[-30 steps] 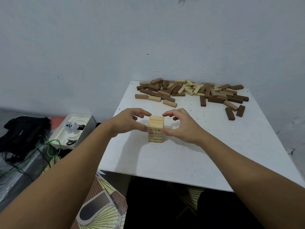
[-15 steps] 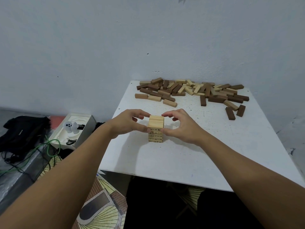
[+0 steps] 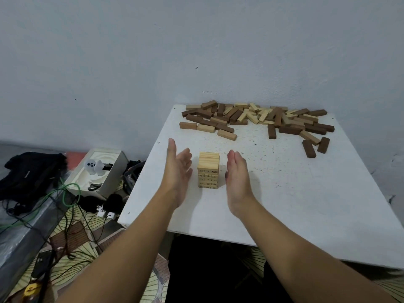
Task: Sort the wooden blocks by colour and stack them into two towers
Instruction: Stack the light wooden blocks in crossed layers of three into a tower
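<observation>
I'm holding both hands flat and upright either side of the light tower [image 3: 208,169], palms facing in. Left hand [image 3: 178,169] is sitting just off its left face, right hand [image 3: 237,171] just off its right face. Fingers straight on both, gripping nothing, and there's a visible gap each side, so I'm not touching the wood. Reads to me as squaring up the sides, or being ready to catch a lean.

Tower is standing upright toward the desk's [image 3: 306,204] near-left part, well in from the near edge. Long axis vertical, several layers, all light wood. Top layer's grain is running left-right; the layers below are showing alternating end faces, so they're crossing. Sides are looking flush from here, no obvious lean.

Loose pile [image 3: 255,119] is lying along the far edge by the wall [image 3: 196,51], light and dark mixed, flat, pointing every which way. A few dark strays [image 3: 314,147] are sitting apart toward the far-right corner, long axes running roughly near-far.

My call: early in the job. Light tower is only partly built, plenty of light pieces in the pile, and I'm not seeing a dark tower anywhere. Keeping the tower away from the pile is giving me reach room without knocking it.
</observation>
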A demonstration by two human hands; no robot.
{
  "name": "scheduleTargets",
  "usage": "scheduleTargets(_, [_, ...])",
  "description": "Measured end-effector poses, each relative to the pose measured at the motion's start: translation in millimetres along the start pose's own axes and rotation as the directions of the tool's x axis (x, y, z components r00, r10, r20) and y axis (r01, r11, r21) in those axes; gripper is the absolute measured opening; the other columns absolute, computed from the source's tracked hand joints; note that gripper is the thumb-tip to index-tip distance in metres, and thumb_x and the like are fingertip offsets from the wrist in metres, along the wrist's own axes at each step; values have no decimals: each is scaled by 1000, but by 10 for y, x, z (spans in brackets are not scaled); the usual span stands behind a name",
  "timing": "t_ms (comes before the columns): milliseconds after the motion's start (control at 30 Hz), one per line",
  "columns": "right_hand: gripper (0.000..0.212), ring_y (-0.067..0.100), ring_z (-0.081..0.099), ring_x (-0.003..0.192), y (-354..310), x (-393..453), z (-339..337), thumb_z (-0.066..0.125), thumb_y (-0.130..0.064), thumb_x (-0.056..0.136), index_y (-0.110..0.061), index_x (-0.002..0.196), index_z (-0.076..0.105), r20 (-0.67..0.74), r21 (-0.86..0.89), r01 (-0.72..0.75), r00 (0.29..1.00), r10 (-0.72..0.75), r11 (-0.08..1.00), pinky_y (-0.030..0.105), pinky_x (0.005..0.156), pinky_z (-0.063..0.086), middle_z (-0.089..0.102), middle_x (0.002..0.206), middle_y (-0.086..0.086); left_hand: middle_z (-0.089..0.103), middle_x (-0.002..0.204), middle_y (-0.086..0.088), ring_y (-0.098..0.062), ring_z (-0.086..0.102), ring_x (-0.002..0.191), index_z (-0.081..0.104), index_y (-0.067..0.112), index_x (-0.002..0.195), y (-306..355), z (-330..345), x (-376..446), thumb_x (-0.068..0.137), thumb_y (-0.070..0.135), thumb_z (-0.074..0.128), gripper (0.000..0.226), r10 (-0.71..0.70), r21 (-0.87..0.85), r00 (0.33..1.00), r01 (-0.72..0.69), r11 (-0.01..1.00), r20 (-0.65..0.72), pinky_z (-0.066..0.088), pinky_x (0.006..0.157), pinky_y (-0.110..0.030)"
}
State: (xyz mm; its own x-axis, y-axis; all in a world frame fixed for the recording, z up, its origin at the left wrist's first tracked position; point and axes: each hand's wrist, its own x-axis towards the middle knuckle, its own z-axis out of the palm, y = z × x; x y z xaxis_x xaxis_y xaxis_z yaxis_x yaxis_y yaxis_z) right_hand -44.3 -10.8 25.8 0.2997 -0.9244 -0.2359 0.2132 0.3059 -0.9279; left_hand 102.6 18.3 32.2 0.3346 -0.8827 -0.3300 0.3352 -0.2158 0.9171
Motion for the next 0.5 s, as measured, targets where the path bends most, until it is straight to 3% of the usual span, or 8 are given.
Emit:
scheduleTargets(67, [50,-18,48,122,72,5,69,20,-55,108,-35,148,43,11,38,-5,1000,5,999,9,99,34,52,143,-31,35,166,-2,-18,30,154,33,15,162,-79,101,0,89,90,20,105,-19,-45,1000,19,999,-1,17,129,-42])
scheduleTargets(133, [49,-23,60,89,56,-29,160,16,-60,106,-40,131,52,29,75,-23,999,21,997,9,80,44,67,105,-36,40,163,-1,-17,36,151,32,15,162,-124,156,4,86,93,17,110,-20,-101,1000,19,995,-12,20,128,-41])
scheduleTargets(233, [56,-16,66,89,73,-15,211,12,-67,103,-41,131,52,15,60,-9,1000,8,998,15,78,47,70,100,-29,57,150,-3,-20,52,140,34,17,161,-195,195,9,81,97,16,115,-4,-126,1000,7,992,21,27,126,-45])
scheduleTargets(367, [55,-18,65,77,18,-100,267,9,-59,106,-39,92,58,21,75,-18,1000,16,997,12,73,46,71,76,-31,68,137,-3,-21,60,133,49,18,153,-245,202,-11,67,107,19,127,48,-58,996,-44,997,76,31,123,-47])
scheduleTargets(500, [52,-18,65,87,58,-94,255,11,-60,105,-43,98,59,16,64,-5,1000,4,998,11,79,46,73,90,-30,70,134,-3,-21,62,131,54,20,149,-235,223,-22,71,105,15,122,63,-42,993,-59,997,96,33,121,-47])
